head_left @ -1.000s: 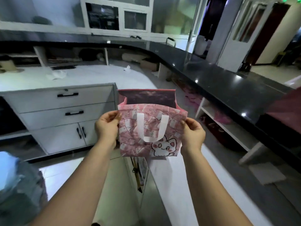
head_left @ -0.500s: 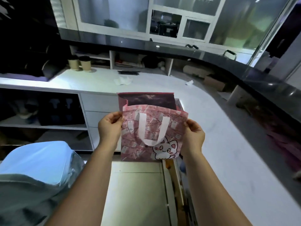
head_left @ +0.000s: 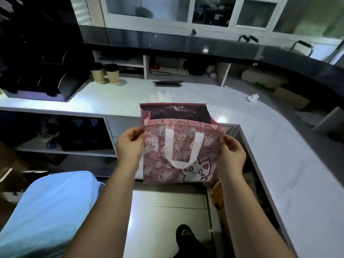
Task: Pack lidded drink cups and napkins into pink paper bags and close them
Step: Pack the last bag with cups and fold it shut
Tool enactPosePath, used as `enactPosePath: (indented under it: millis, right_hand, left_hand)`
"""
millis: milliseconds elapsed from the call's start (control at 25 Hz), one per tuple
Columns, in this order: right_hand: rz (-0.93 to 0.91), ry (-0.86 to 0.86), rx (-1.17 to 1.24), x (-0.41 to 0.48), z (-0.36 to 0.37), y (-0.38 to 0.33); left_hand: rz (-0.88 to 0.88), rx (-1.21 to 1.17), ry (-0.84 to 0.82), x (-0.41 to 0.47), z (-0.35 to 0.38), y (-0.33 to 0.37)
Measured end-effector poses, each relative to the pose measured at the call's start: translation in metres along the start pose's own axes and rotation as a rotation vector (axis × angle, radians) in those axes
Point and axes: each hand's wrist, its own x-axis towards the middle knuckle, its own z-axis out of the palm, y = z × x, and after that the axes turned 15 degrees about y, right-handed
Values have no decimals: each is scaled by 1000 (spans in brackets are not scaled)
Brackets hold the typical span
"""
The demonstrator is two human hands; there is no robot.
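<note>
At centre frame the pink cat-print bag (head_left: pixel 178 151) hung open — left hand (head_left: pixel 130 146) pinching its nine-o'clock edge, right hand (head_left: pixel 232 153) its three-o'clock edge. Opening step, seemingly; next, it needed standing on the white counter (head_left: pixel 279 164) near the lidded cups (head_left: pixel 105 73) at eleven o'clock.

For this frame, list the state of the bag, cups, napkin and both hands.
pink bag: held in the air, mouth open, white handle hanging down its front.
left hand: pinches the bag's left edge.
right hand: pinches the bag's right edge.
two cups: upright on the counter, lids on.
napkin: crumpled, on the counter.
</note>
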Motion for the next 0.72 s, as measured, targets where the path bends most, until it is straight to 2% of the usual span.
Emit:
enactPosePath:
  millis: [320,520,720]
  right_hand:
    - [-114,-166,96,166,129,-43]
    - [-105,-241,68,284,208,-82]
    - [-109,-208,-4,371,248,-62]
  left_hand:
    - [156,-26,-45,111,172,46]
    - [137,0,-16,176,308,71]
    - [61,29,12,217,384,43]
